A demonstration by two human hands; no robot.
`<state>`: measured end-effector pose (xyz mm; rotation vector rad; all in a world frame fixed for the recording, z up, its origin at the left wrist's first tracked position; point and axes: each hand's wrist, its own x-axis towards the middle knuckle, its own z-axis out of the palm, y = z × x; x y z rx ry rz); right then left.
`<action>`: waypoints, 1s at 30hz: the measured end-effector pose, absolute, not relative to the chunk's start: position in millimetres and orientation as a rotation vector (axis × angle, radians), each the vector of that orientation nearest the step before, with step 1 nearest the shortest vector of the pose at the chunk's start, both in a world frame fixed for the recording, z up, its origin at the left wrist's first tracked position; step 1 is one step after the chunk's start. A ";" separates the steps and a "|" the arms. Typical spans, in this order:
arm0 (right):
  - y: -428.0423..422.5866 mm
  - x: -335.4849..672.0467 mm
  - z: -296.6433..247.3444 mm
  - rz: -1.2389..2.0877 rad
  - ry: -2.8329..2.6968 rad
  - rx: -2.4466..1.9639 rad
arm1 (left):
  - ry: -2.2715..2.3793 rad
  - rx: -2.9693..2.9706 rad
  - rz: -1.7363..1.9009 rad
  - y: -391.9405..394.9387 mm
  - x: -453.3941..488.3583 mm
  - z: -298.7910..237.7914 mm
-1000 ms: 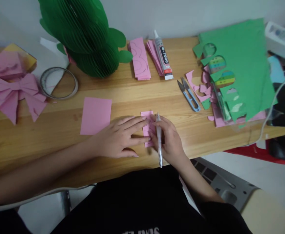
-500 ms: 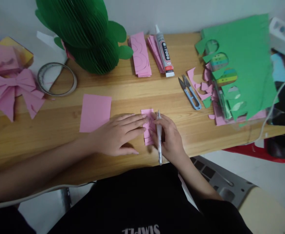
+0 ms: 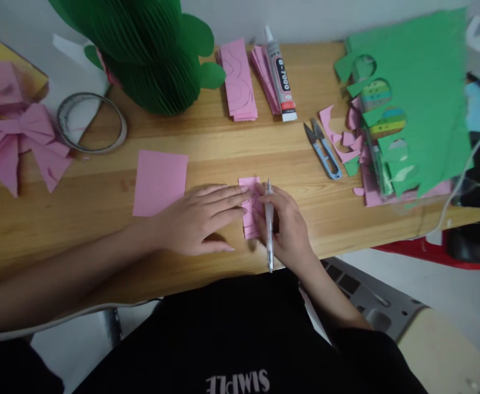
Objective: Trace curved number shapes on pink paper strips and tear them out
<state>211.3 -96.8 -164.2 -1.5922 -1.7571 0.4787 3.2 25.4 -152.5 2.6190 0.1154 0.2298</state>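
Note:
A narrow folded strip of pink paper with curved lines drawn on it lies near the table's front edge. My left hand rests flat, fingers stretched out, with the fingertips on the strip's left side. In my right hand a clear pen is held, its length running toward my body. The right fingertips touch the strip's right edge. Beyond my left wrist lies a square pink sheet, partly under or behind the hand.
Along the back are a green honeycomb paper piece, pink strips and a glue tube. Thread snips, pink scraps and green sheets lie right. Left are a tape roll and pink bow.
The whole view has shifted slightly, so the table items sit a little higher. Both hands, the pen and the pink strip keep nearly the same positions relative to each other.

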 end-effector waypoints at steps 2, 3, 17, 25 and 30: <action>-97.8 211.6 -165.0 0.487 -1.757 -1.593 | 0.115 2.625 0.235 25.2 3.2 -153.0; -98.2 211.7 -165.3 0.491 -1.759 -1.594 | 0.114 2.630 0.236 25.2 3.2 -153.3; -96.5 211.0 -163.6 0.450 -1.771 -1.586 | 0.124 2.622 0.226 24.8 3.3 -153.5; -97.3 209.3 -165.9 0.399 -1.848 -1.606 | 0.311 2.685 0.457 11.0 17.1 -150.1; -97.4 207.3 -165.2 0.359 -1.867 -1.629 | 0.386 2.718 0.514 3.1 25.7 -146.0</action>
